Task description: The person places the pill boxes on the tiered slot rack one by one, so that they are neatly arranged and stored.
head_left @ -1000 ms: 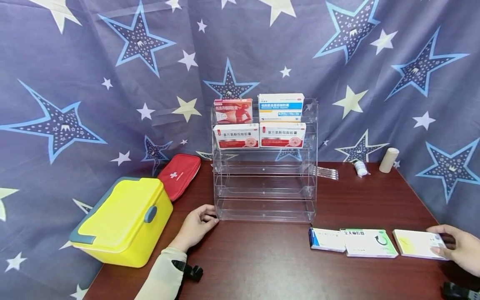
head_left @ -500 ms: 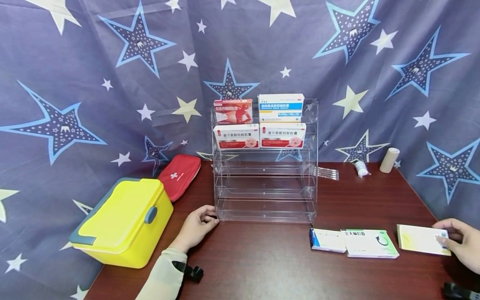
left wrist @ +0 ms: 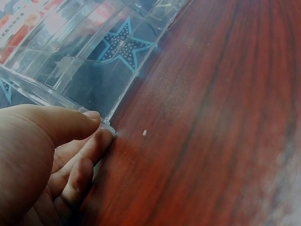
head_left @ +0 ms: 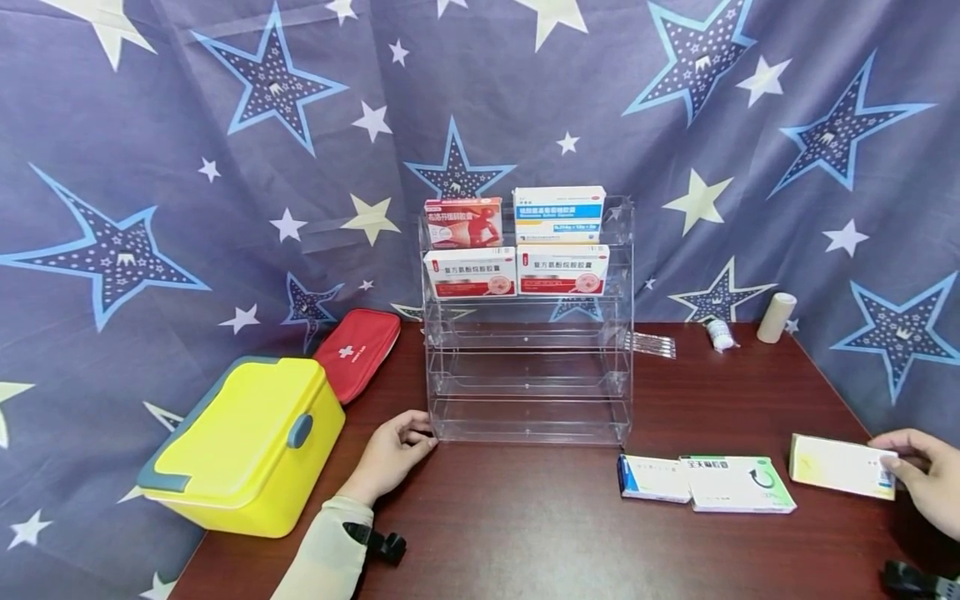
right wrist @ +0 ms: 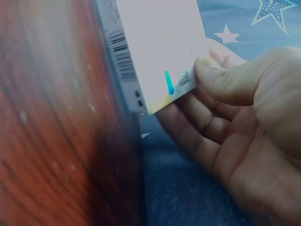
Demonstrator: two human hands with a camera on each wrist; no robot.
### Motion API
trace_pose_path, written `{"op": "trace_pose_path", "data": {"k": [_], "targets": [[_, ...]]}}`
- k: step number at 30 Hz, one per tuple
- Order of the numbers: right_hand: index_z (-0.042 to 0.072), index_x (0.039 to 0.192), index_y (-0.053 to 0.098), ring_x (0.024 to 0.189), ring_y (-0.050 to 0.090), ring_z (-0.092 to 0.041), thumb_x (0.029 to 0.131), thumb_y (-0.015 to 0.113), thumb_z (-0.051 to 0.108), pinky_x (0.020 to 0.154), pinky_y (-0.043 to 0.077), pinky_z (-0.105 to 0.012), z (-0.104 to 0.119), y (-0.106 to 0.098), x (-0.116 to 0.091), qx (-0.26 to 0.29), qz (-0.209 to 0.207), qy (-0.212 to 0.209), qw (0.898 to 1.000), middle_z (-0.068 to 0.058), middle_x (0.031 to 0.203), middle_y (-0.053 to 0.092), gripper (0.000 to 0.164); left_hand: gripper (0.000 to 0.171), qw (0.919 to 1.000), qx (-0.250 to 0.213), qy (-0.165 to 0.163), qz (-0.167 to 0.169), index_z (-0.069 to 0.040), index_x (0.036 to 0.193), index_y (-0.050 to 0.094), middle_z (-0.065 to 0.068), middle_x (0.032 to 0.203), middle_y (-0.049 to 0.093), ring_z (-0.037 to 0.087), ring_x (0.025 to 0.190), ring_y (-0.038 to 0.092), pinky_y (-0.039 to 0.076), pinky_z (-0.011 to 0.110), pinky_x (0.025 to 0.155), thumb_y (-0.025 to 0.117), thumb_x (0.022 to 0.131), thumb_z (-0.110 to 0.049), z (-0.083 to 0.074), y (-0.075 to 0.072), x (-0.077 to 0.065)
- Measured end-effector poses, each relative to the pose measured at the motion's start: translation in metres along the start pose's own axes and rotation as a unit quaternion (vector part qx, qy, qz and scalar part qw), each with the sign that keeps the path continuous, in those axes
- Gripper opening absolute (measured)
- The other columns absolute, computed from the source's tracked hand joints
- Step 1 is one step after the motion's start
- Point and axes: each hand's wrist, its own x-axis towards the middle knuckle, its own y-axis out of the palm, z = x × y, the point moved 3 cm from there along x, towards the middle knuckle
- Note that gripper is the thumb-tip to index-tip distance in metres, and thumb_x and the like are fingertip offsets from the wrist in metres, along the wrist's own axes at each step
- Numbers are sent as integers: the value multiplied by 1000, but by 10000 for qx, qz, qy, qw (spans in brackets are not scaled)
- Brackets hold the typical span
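My left hand [head_left: 393,450] pinches the lower left front corner of a clear acrylic tiered rack [head_left: 528,432]; the left wrist view has the thumb and index finger at that corner. At the right of the table, my right hand [head_left: 926,479] holds a white and yellow medicine box [head_left: 840,468] by its right end. In the right wrist view the thumb lies over the box's printed face [right wrist: 162,42] with the fingers behind it. Beside it on the table lie a green and white medicine box [head_left: 738,485] and a blue and white medicine box [head_left: 654,479].
Several medicine boxes stand on the rack's upper two tiers, among them a red box [head_left: 463,223] and a blue-striped box [head_left: 558,215]. A yellow bin [head_left: 247,442] and a red first-aid pouch [head_left: 356,354] are at left. Back right stands a beige roll [head_left: 776,318].
My right hand has raised the white and yellow box from the table and tilted its face up toward me. The left hand keeps its place at the rack.
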Motion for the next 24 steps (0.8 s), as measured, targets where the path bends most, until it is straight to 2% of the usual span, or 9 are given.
{"op": "trace_pose_path", "data": {"k": [2, 4, 7, 12, 14, 18, 21, 24], "targets": [[22, 87, 70, 62, 55, 8, 90, 49, -31, 49, 45, -13, 1, 0, 1, 317, -106, -2, 9994, 28, 80, 61, 57, 34, 10000, 4, -22, -20, -9, 122, 70, 8, 109, 74, 21, 91, 74, 57, 25, 79, 81, 91, -3, 0, 0, 0], [28, 89, 70, 62, 55, 8, 91, 50, -30, 50, 45, -12, 4, 0, 2, 410, -269, -72, 9988, 28, 80, 62, 62, 34, 10000, -20, -44, -48, -7, 123, 70, 10, 110, 74, 23, 92, 74, 56, 24, 79, 80, 91, -2, 0, 1, 0], [30, 92, 70, 63, 55, 9, 93, 52, -27, 50, 44, -10, 10, 0, 5, 462, -610, -143, 9970, 29, 81, 62, 60, 34, 9999, 1, -116, -68, -1, 124, 68, 15, 111, 73, 30, 94, 74, 56, 23, 79, 78, 91, 3, -12, 1, -3], [29, 97, 73, 57, 56, 10, 96, 56, -21, 46, 44, -11, 25, 0, 12, 779, -1115, 24, 9907, 27, 80, 65, 52, 33, 9999, 16, -101, 13, -6, 123, 70, 10, 110, 74, 23, 93, 74, 57, 25, 81, 79, 92, -1, -10, -1, -3], [25, 98, 76, 54, 59, 8, 96, 57, -20, 45, 44, -12, 33, 1, 15, 943, -1153, 126, 9888, 24, 79, 66, 48, 33, 10000, 27, -88, 17, -12, 122, 70, 4, 109, 74, 17, 92, 74, 57, 26, 82, 81, 92, -5, 0, -1, 0], [12, 102, 77, 55, 63, 5, 94, 58, -22, 49, 48, -11, 62, 6, 24, 1212, -1114, 86, 9863, 16, 79, 66, 39, 33, 9999, 75, -68, 9, -13, 121, 70, 2, 108, 74, 15, 91, 74, 58, 27, 82, 81, 91, -5, 0, -1, 0], [-2, 104, 75, 58, 65, 4, 91, 63, -23, 55, 50, -10, 97, 14, 35, 1070, -1037, -121, 9888, 14, 79, 67, 27, 33, 10000, 87, -19, -7, -12, 121, 70, 3, 108, 74, 16, 91, 74, 58, 27, 82, 81, 91, -5, 0, -2, 0], [-8, 108, 73, 63, 64, 9, 89, 72, -16, 61, 49, -7, 140, 25, 49, 450, -1026, -337, 9931, 19, 87, 67, 21, 33, 10000, 70, 6, -17, -11, 121, 70, 4, 108, 74, 16, 91, 74, 58, 26, 82, 81, 91, -4, 1, -1, 0]]}}
